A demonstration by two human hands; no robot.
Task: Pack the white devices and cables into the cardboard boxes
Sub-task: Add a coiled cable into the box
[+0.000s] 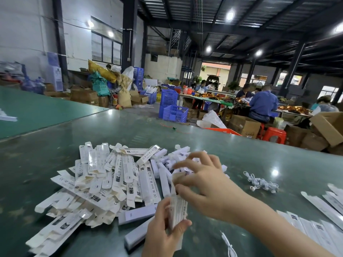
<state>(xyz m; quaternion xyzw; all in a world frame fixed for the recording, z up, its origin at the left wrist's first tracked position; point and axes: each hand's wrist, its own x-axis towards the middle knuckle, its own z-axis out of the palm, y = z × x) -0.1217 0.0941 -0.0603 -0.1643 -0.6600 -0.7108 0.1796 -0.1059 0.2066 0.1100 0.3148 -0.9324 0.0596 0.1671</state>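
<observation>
Cardboard boxes (pixel 118 175) with "CE", "FC", "RoHS" marks.

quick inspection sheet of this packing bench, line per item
surface: glossy green table, bare patches reflecting ceiling lights
job's things: heap of flat white boxes; one box held upright; more flat boxes fanned at right
clutter: small green item on a red wire, far edge
grippers: left hand grips the held box; right hand works at its top, grip blurred
cables: white bundle at right; another cable near bottom edge
surroundings: blue crates, seated workers, cardboard cartons
</observation>
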